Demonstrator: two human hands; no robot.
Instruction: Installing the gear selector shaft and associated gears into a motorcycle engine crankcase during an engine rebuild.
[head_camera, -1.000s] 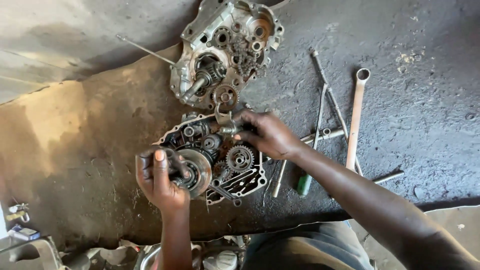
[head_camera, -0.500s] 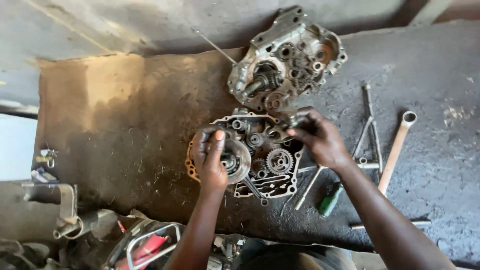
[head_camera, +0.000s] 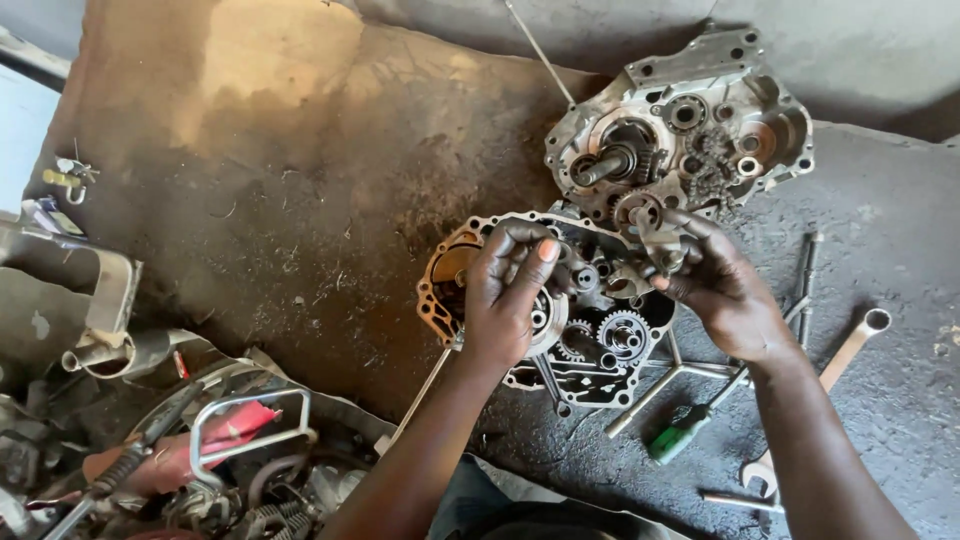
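Note:
An open engine case half (head_camera: 590, 375) full of gears lies on a dirty brown mat (head_camera: 280, 200). My left hand (head_camera: 510, 295) rests on its left side, fingers curled over a round gear assembly (head_camera: 548, 318). My right hand (head_camera: 725, 285) is at the case's upper right edge, pinching a small metal part (head_camera: 662, 250) between its fingertips. A second engine case half (head_camera: 690, 130) with a shaft and a short chain lies just beyond, touching the first.
To the right lie a wrench (head_camera: 845, 360), a green-handled screwdriver (head_camera: 685, 435), a three-armed socket tool (head_camera: 680, 375) and metal rods (head_camera: 805, 270). A thin rod (head_camera: 535, 50) juts up behind the far case. Motorcycle parts and a red piece (head_camera: 230, 430) crowd the lower left.
The view has shifted left and drawn closer, so the cases now sit further right. My right hand has lifted slightly with the small part; my left hand stays on the gear assembly.

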